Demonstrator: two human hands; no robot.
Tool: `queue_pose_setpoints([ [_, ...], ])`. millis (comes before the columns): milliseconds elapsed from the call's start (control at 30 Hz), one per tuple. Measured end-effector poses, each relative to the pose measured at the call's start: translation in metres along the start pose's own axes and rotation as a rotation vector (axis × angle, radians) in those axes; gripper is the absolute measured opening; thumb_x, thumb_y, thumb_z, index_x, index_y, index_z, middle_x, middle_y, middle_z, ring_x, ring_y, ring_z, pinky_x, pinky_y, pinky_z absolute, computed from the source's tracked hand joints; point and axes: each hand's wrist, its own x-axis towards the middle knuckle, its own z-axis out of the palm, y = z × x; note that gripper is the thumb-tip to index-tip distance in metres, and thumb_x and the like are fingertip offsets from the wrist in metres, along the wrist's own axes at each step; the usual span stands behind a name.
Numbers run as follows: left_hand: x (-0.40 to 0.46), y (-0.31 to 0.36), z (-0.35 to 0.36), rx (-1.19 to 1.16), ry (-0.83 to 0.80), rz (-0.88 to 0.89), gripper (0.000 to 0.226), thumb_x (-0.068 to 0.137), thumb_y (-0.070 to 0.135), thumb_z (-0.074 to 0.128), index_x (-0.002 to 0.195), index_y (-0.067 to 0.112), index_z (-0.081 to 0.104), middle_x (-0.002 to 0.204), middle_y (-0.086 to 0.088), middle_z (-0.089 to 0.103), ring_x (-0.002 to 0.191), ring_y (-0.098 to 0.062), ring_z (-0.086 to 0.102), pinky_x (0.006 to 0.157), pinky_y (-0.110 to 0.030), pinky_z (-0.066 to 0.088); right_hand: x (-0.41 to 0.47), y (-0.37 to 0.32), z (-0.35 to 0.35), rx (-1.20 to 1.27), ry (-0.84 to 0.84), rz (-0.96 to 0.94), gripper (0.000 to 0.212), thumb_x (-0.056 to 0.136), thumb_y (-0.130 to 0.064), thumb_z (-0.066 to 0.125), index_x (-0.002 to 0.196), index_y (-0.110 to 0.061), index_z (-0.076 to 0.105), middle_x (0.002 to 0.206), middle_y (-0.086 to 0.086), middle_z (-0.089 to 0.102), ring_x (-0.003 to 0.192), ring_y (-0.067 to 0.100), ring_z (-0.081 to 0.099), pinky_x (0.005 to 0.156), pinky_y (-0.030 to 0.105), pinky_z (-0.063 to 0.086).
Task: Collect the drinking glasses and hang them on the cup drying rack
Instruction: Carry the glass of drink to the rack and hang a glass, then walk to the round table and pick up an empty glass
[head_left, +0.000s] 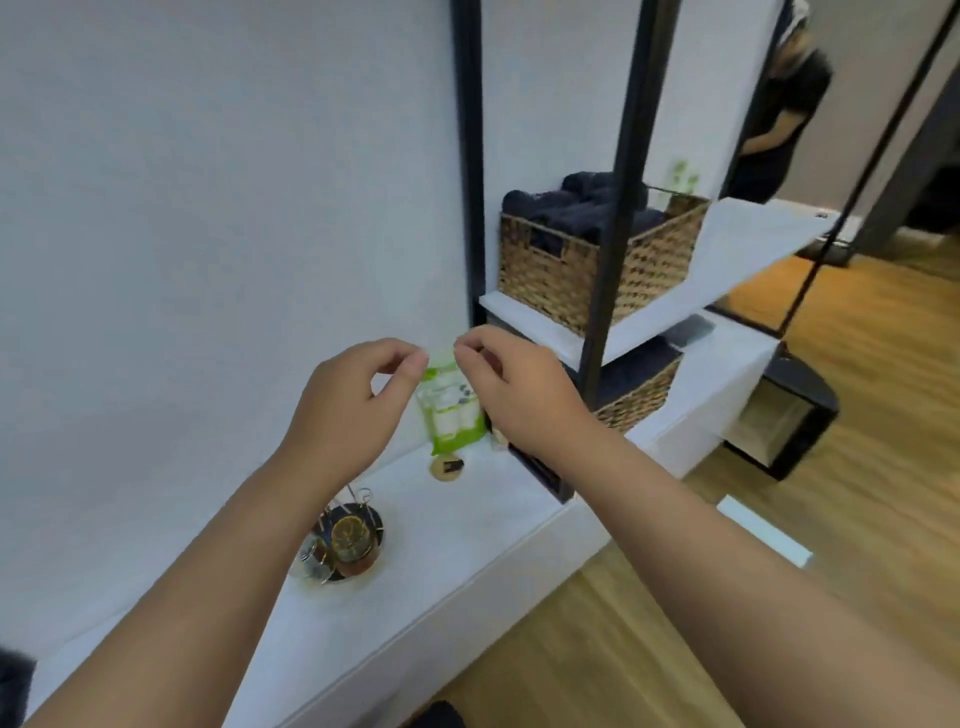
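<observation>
Head view of a white table (457, 561) running along a white wall (208, 208). Both hands are raised above the table, side by side and not touching. The left hand (353, 410) has thumb and forefinger curled toward each other in a loose pinch with nothing visible between them; the right hand (519, 395) is likewise lightly curled with fingertips drawn together and holds nothing. The rack (345, 535), a dark round base with thin wire hooks, stands on the table at 7 o'clock from the left hand, partly behind the left forearm. Glasses (350, 540) already hang on it, one showing a lemon-slice print; their number cannot be told. A green-and-white pack (451, 410) stands against the wall between the hands, with a small round disc (447, 467) just in front of it. At 2 o'clock, a black-framed shelf (649, 317) carries a woven basket (587, 265) of dark towels (576, 208).
</observation>
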Motion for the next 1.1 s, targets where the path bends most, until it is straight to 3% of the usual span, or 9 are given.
queue_pose_setpoints([
  [133, 0.020, 0.099, 0.039, -0.112, -0.093, 0.144, 0.024, 0.102, 0.043, 0.054, 0.098, 0.033, 0.075, 0.096, 0.020, 0.074, 0.094, 0.004, 0.066, 0.079, -0.023, 0.049, -0.032, 0.008, -0.108, -0.029, 0.134, 0.061, 0.024, 0.105, -0.041, 0.053, 0.100, -0.027, 0.072, 0.086, -0.006, 0.073, 0.085, 0.016, 0.066, 0.082, 0.040, 0.054],
  [300, 0.033, 0.208, 0.125, -0.168, -0.225, 0.298, 0.027, 0.101, 0.047, 0.053, 0.101, 0.033, 0.075, 0.094, 0.015, 0.075, 0.091, -0.005, 0.068, 0.086, -0.039, 0.056, -0.087, 0.052, -0.231, -0.125, 0.216, 0.196, 0.033, 0.106, -0.045, 0.050, 0.090, -0.022, 0.069, 0.083, 0.000, 0.072, 0.081, 0.018, 0.066, 0.080, 0.045, 0.055],
  [500, 0.035, 0.314, 0.250, -0.252, -0.462, 0.410, 0.030, 0.102, 0.050, 0.051, 0.102, 0.033, 0.075, 0.090, 0.016, 0.074, 0.088, -0.003, 0.067, 0.074, -0.032, 0.051, -0.145, 0.125, -0.360, -0.235, 0.355, 0.344, 0.038, 0.105, -0.047, 0.050, 0.089, -0.020, 0.071, 0.082, 0.004, 0.073, 0.079, 0.021, 0.066, 0.075, 0.043, 0.054],
  [600, 0.039, 0.357, 0.310, -0.285, -0.581, 0.422, 0.028, 0.102, 0.050, 0.051, 0.104, 0.035, 0.075, 0.094, 0.019, 0.073, 0.092, 0.002, 0.065, 0.080, -0.030, 0.053, -0.165, 0.159, -0.409, -0.245, 0.426, 0.400, 0.031, 0.105, -0.042, 0.053, 0.085, -0.025, 0.070, 0.078, -0.007, 0.069, 0.077, 0.015, 0.063, 0.069, 0.036, 0.049],
  [700, 0.054, 0.398, 0.364, -0.303, -0.645, 0.461, 0.029, 0.102, 0.051, 0.050, 0.102, 0.036, 0.075, 0.092, 0.019, 0.073, 0.091, 0.002, 0.065, 0.084, -0.034, 0.055, -0.174, 0.195, -0.453, -0.251, 0.498, 0.467, 0.031, 0.105, -0.038, 0.055, 0.092, -0.019, 0.075, 0.080, -0.001, 0.073, 0.081, 0.021, 0.068, 0.076, 0.041, 0.055],
  [833, 0.086, 0.456, 0.439, -0.319, -0.731, 0.560, 0.031, 0.101, 0.053, 0.048, 0.106, 0.036, 0.074, 0.094, 0.019, 0.073, 0.092, 0.004, 0.064, 0.084, -0.033, 0.056, -0.182, 0.249, -0.511, -0.223, 0.655, 0.551, 0.037, 0.105, -0.044, 0.053, 0.088, -0.017, 0.073, 0.081, 0.011, 0.075, 0.079, 0.030, 0.069, 0.079, 0.054, 0.058],
  [1000, 0.125, 0.542, 0.552, -0.399, -0.846, 0.693, 0.031, 0.101, 0.055, 0.048, 0.101, 0.038, 0.073, 0.090, 0.015, 0.074, 0.088, -0.002, 0.066, 0.082, -0.039, 0.057, -0.197, 0.313, -0.592, -0.237, 0.885, 0.691, 0.042, 0.104, -0.049, 0.049, 0.091, -0.019, 0.075, 0.082, 0.008, 0.076, 0.078, 0.027, 0.072, 0.081, 0.056, 0.060],
  [1100, 0.131, 0.608, 0.611, -0.442, -0.979, 0.829, 0.034, 0.102, 0.053, 0.048, 0.096, 0.033, 0.074, 0.088, 0.006, 0.074, 0.084, -0.012, 0.067, 0.078, -0.044, 0.057, -0.213, 0.335, -0.646, -0.261, 1.059, 0.753, 0.038, 0.105, -0.046, 0.050, 0.094, -0.021, 0.077, 0.080, 0.002, 0.076, 0.076, 0.015, 0.072, 0.081, 0.054, 0.060],
])
